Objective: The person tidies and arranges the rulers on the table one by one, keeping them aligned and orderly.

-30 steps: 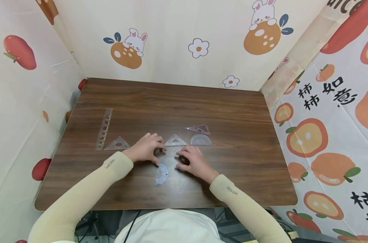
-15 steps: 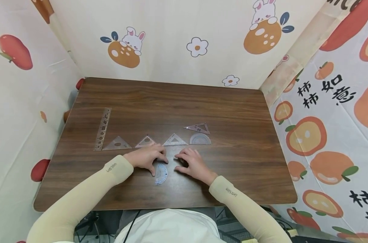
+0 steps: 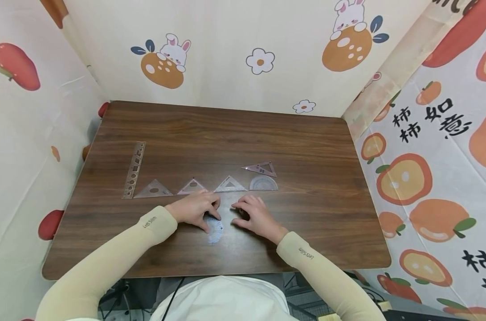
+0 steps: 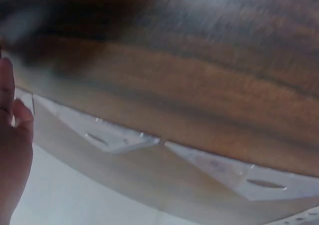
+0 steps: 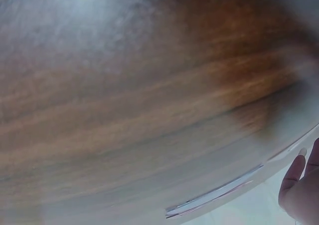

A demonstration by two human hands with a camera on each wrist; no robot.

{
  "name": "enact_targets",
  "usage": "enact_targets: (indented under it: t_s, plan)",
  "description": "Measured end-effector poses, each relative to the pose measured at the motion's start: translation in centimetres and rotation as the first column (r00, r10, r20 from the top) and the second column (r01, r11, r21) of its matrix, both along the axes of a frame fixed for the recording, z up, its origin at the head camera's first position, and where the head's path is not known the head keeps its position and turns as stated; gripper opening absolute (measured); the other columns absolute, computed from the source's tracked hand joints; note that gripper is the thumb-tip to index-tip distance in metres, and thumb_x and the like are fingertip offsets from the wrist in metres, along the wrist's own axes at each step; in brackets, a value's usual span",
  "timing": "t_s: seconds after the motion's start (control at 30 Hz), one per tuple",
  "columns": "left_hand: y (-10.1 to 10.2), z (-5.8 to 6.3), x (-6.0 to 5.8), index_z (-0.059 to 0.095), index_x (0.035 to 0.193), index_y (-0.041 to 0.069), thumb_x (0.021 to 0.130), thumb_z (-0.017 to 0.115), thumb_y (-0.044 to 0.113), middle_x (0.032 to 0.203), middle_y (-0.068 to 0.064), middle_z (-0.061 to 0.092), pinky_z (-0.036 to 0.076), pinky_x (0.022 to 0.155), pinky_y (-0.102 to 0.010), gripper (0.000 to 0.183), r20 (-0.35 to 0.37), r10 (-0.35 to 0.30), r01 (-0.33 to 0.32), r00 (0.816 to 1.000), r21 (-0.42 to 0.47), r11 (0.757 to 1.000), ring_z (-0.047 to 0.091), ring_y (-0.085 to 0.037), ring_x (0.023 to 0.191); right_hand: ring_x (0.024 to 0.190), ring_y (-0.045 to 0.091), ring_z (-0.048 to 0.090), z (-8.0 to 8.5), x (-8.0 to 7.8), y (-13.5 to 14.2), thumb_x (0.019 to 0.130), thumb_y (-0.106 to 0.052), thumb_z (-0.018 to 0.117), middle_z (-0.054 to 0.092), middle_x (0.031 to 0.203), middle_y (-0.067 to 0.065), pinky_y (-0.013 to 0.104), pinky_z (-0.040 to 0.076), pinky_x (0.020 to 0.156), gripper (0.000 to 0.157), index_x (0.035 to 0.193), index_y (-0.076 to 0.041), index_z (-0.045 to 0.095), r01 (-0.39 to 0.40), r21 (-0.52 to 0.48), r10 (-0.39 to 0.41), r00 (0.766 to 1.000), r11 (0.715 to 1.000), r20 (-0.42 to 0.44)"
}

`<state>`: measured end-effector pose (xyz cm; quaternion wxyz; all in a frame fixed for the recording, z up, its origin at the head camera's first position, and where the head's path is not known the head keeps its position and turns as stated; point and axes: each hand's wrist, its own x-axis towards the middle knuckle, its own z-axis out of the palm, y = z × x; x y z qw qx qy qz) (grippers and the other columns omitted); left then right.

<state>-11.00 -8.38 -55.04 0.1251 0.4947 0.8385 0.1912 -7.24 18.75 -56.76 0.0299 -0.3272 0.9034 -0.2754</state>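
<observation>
In the head view my left hand pinches a small blue-tinted clear protractor between thumb and fingers, close over the table's near middle. The fingers cover the protractor's upper end. To its right my right hand rests on the table, fingers loosely bent and thumb apart, with nothing seen between them. Ahead of the hands, a row holds a set square, a pinkish set square, another set square and a larger clear protractor. The left wrist view shows the left hand only at its edge.
A clear stencil ruler lies lengthwise at the row's left end. Behind the large protractor is a narrow purple-tinted set square. The brown wooden table meets printed cloth walls at its back and sides.
My left hand has drawn back from the row, uncovering the pinkish set square, and closed on the small blue protractor, which has shifted slightly right. The right hand has hardly moved.
</observation>
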Motion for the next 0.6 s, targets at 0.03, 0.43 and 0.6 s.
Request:
enact_targets:
  t_s: [0.03, 0.43, 0.6]
  plan:
    - [0.0, 0.0, 0.1, 0.083, 0.106, 0.028, 0.065, 0.093, 0.052, 0.093, 0.006, 0.052, 0.030, 0.077, -0.027, 0.048, -0.012, 0.005, -0.005, 1.000, 0.009, 1.000, 0.042, -0.008, 0.083, 0.110, 0.021, 0.059, 0.0, 0.0, 0.0, 0.088, -0.037, 0.082, 0.066, 0.116, 0.002, 0.044, 0.045, 0.099, 0.042, 0.122, -0.013, 0.074, -0.001, 0.000, 0.001, 1.000, 1.000, -0.002]
    - [0.3, -1.8, 0.9, 0.075, 0.096, 0.022, 0.072, 0.088, 0.058, 0.095, 0.005, 0.059, 0.043, 0.077, -0.032, 0.045, -0.156, 0.076, -0.067, 0.985, 0.060, 0.996, 0.054, -0.009, 0.084, 0.107, 0.021, 0.059, -0.6, 0.0, 0.2, 0.087, -0.036, 0.083, 0.067, 0.113, 0.002, 0.043, 0.044, 0.097, 0.042, 0.121, -0.012, 0.074, 0.008, 0.005, -0.008, 0.999, 1.000, -0.036]
    - [0.7, -2.4, 1.3, 0.070, 0.092, 0.022, 0.072, 0.085, 0.061, 0.094, 0.007, 0.060, 0.048, 0.082, -0.038, 0.047, -0.200, 0.139, -0.131, 0.970, 0.054, 0.990, 0.059, -0.010, 0.086, 0.106, 0.021, 0.059, -0.9, 0.2, 0.2, 0.087, -0.037, 0.083, 0.066, 0.112, 0.002, 0.042, 0.044, 0.096, 0.043, 0.121, -0.012, 0.074, 0.024, 0.017, -0.023, 0.999, 1.000, -0.038]
